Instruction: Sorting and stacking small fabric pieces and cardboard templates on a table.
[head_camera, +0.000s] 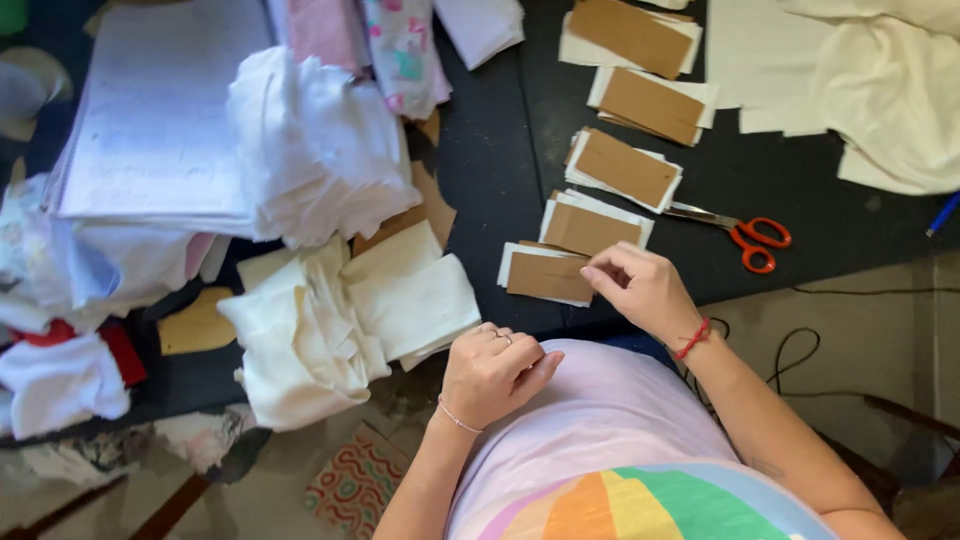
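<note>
My right hand (640, 285) rests at the near edge of the dark table (490, 160), its fingertips pinching the right end of the nearest brown card piece (545, 276), which lies on a small stack of white cloth pieces. My left hand (492, 372) is loosely curled against my belly, holding nothing, just beside a pile of cream fabric pieces (340, 320). Several more white stacks topped with brown card (625, 168) run in a row away from me.
Orange-handled scissors (745, 232) lie right of the stacks. A tall heap of white cloth (315, 145) and sheets of paper (160, 110) fill the left. Cream fabric (880, 80) lies at the far right. A blue pen (943, 213) sits at the right edge.
</note>
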